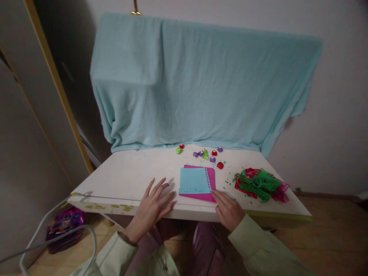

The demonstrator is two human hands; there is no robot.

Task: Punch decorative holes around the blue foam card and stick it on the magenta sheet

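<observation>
A square light-blue sheet of paper [193, 179] lies on magenta paper [212, 177] near the table's front edge. Rows of small punched holes run along the blue sheet's bottom and right sides. My right hand [228, 209] is at the lower right corner of the sheets, its fingers closed together there with the tips on the paper. Left of the paper, my left hand [155, 201] rests at the table edge with fingers spread, apart from the sheets and holding nothing.
Several small red, green and purple pieces with white eye-like spots [205, 154] lie behind the paper. On the right is a pile of perforated green, red and pink cut pieces [260, 184] with scattered bits. A blue cloth [215, 84] hangs behind; a cable [46, 211] runs at left.
</observation>
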